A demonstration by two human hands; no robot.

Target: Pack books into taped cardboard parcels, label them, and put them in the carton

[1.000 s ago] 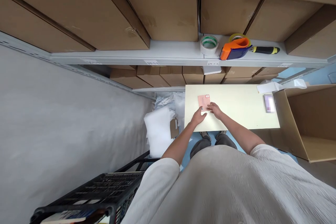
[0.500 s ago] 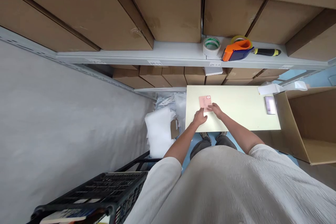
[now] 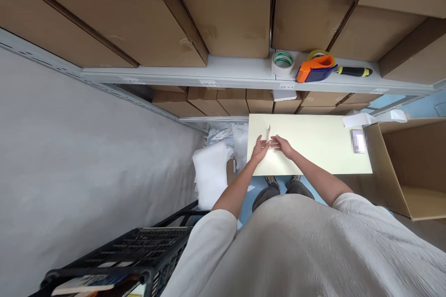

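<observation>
Between my hands, above the pale table [image 3: 324, 148], a thin pink booklet [image 3: 268, 132] stands edge-on, so only its narrow side shows. My left hand [image 3: 260, 149] is closed on its lower left part, thumb and fingers around the near end. Just to the right, my right hand [image 3: 283, 145] has its fingers stretched out toward the booklet, apart from one another. Whether those fingertips touch it is hard to make out. The booklet's cover is turned out of sight.
A blurred purple-and-white item [image 3: 358, 141] lies at the table's right end, beside an open carton [image 3: 393, 171]. White packing sheets [image 3: 211, 171] are piled left. A black crate [image 3: 114, 255] stands lower left. The shelf ahead holds boxes, a tape roll [image 3: 283, 63] and an orange tape dispenser [image 3: 315, 69].
The pink booklet has gone from lying with its face showing to standing edge-on. My left hand has shifted slightly left and turned, and the right hand's fingers have spread.
</observation>
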